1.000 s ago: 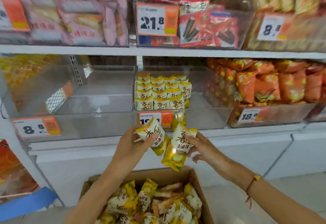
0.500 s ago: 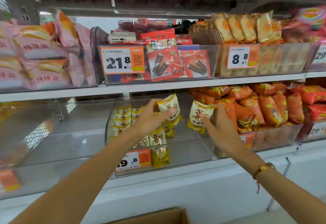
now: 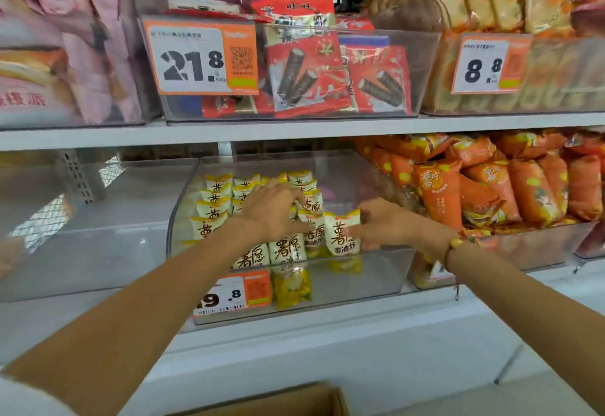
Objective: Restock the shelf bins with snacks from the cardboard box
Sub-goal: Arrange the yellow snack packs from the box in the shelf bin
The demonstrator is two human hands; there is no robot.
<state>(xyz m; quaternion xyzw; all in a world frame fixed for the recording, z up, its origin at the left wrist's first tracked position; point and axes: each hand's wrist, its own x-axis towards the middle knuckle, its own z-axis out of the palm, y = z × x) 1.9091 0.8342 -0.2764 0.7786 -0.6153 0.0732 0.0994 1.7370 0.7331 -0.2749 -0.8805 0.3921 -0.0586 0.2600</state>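
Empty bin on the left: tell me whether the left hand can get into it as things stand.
Probably yes. The empty bin is open on top with nothing visible inside, and the left hand sits in the neighbouring snack bin; only the clear wall between them needs clearing.

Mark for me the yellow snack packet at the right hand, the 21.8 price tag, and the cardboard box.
yellow snack packet (image 3: 342, 234), head view, middle of its printed front.
21.8 price tag (image 3: 196, 62), head view, on the black digits.
cardboard box (image 3: 294, 402), head view, visible top flap at the bottom edge.
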